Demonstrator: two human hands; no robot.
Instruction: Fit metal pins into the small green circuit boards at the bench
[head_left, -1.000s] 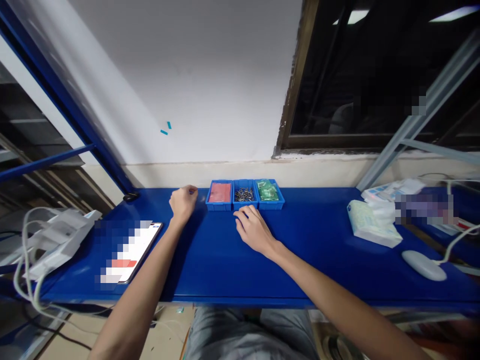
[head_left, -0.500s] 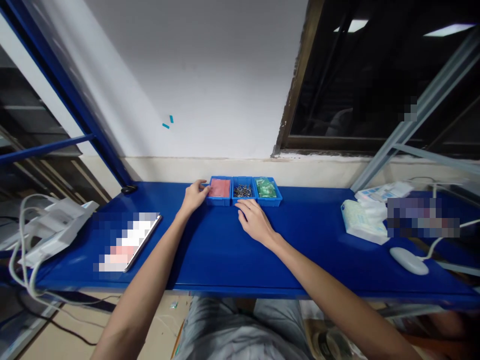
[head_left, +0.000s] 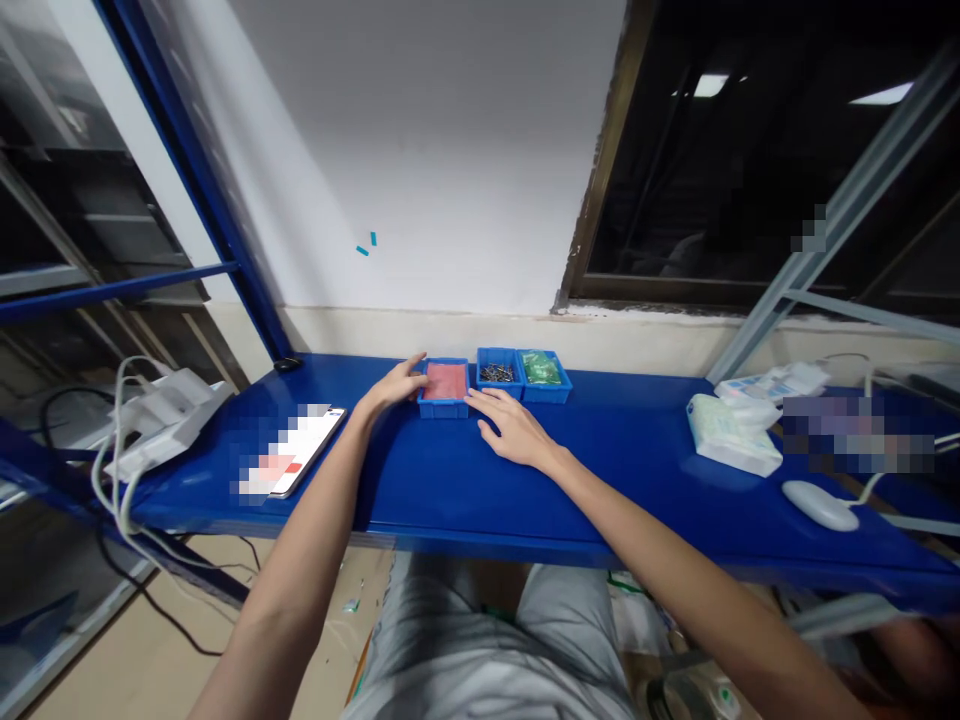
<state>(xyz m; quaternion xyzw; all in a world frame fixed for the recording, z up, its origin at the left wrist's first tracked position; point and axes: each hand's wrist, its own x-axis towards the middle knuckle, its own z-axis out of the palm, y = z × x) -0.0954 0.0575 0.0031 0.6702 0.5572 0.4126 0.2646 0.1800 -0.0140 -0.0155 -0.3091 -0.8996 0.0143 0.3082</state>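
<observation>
Three small blue bins stand near the wall on the blue table. The left bin (head_left: 444, 409) holds a flat pink-red stack (head_left: 447, 382). Small metal pieces (head_left: 498, 373) lie in the middle bin (head_left: 499, 355), and green packets (head_left: 540, 367) fill the right bin (head_left: 549, 396). My left hand (head_left: 399, 385) is at the left bin's left side, its fingers apart and touching the edge. My right hand (head_left: 511, 428) reaches the same bin's right side with fingertips, fingers spread. Neither hand holds anything lifted.
A phone (head_left: 311, 450) lies at the left, beyond it a power strip (head_left: 169, 425) with white cables. At the right are a tissue pack (head_left: 731, 435) and a white oval device (head_left: 820, 505). A wall (head_left: 450, 200) rises behind the table.
The left bin has separated from the middle bin and come slightly nearer. My right hand has moved to its right side. The camera view has shifted slightly.
</observation>
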